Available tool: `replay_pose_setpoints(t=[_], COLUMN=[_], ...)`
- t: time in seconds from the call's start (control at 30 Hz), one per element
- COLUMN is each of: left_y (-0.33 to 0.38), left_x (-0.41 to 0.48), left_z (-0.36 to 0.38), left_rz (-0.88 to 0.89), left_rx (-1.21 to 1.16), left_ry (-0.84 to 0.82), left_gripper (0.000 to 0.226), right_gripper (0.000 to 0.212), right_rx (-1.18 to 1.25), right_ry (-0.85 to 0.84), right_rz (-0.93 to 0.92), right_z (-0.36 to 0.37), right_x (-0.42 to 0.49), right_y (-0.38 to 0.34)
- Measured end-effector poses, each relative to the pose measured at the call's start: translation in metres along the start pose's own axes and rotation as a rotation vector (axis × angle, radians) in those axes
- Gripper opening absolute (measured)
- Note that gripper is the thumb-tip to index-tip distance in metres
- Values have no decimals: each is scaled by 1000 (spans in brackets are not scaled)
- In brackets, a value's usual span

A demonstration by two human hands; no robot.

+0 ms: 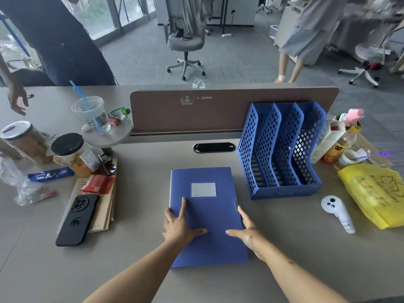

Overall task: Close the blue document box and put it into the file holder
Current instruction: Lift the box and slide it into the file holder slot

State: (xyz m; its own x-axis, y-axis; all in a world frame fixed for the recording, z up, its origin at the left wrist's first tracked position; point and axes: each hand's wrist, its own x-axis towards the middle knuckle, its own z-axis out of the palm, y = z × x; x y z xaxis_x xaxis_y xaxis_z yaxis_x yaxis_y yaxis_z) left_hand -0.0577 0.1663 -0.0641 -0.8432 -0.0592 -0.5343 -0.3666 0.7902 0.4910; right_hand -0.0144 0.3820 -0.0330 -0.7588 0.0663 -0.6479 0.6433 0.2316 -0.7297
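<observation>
On the near middle of the grey desk point(284, 248), the flat blue plastic document box point(207, 217) lies lid-down under the spread left hand point(179, 226) and wide-open right hand point(246, 231), so closing looks finished, and lifting it upright into the blue lattice file holder point(282, 149) at far right probably comes next.

Brightness: even, soft daylight.
Source: tall glass windows point(105, 16) at upper left.
Shadows: faint, cast on the grey desk top point(142, 215).
Blur: seen on the standing figure in grey point(306, 29).
Distortion: wide-angle bending is noted at the edges.
</observation>
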Motion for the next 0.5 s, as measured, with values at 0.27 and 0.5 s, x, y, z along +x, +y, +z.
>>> replay_pose_setpoints(t=[0.27,0.5], left_y=[1,3], left_x=[1,2], left_z=[5,2], left_rz=[-13,-30], left_rx=[72,114], left_ry=[18,19], left_gripper=[128,128], right_gripper=[94,76], right_rx=[-271,-925], right_ry=[25,205], right_rz=[15,21], right_z=[6,22], right_x=[9,17], right_y=[3,-6])
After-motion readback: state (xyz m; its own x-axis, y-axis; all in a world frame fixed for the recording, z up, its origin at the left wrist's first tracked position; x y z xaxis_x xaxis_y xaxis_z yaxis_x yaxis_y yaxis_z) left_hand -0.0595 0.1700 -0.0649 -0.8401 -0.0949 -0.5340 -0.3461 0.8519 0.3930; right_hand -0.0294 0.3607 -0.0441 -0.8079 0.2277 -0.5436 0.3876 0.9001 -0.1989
